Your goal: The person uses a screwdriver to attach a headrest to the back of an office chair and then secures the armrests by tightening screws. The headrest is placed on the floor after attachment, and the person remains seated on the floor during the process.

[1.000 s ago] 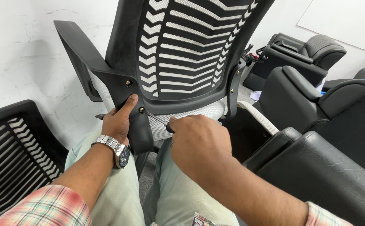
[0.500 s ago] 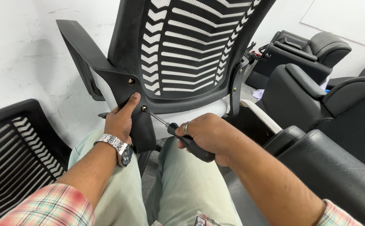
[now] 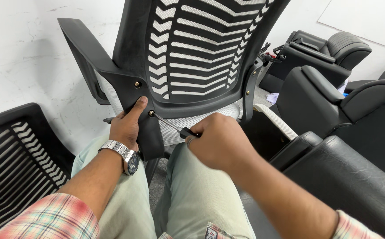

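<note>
Your left hand (image 3: pixel 126 126) reaches forward with the thumb pointing up and the fingers curled out of sight, forearm angled in from the lower left. Your right hand (image 3: pixel 217 141) is a closed fist, knuckles up, forearm stretching in from the lower right.

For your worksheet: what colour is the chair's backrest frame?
Black backrest frame, seen in the head view.

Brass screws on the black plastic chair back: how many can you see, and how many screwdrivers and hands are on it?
Brass screws in the black plastic chair back: 3
Black-handled screwdrivers: 1
Hands: 2, left hand, right hand
Total: 6
</note>
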